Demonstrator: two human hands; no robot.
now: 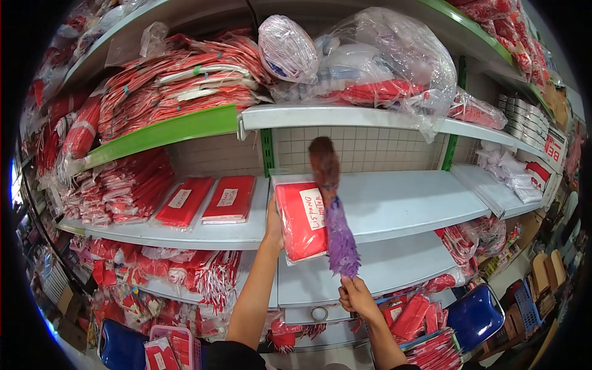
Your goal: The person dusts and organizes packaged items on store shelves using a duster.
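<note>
My left hand [274, 223] grips the left edge of a flat red fabric packet [297, 231] in clear plastic, with a handwritten white label [313, 208]. The packet is held up in front of the middle shelf [401, 200]. In my right hand [357, 297], closed round its lower end, is a feather duster [343, 237], purple below and brown at the top. The duster stands nearly upright and overlaps the packet's right edge in this view. To the left, two similar labelled red packets, one [185, 201] and another [229, 198], lie on the shelf.
Above, the upper shelf [345, 116] bears stacked red packets [185, 80] and bulging plastic bags [394, 61]. More red bundles [126, 188] fill the left end. White plastic packs [509, 169] sit at right. Below are a tape roll [319, 314], a blue stool [475, 317] and a pink basket [192, 336].
</note>
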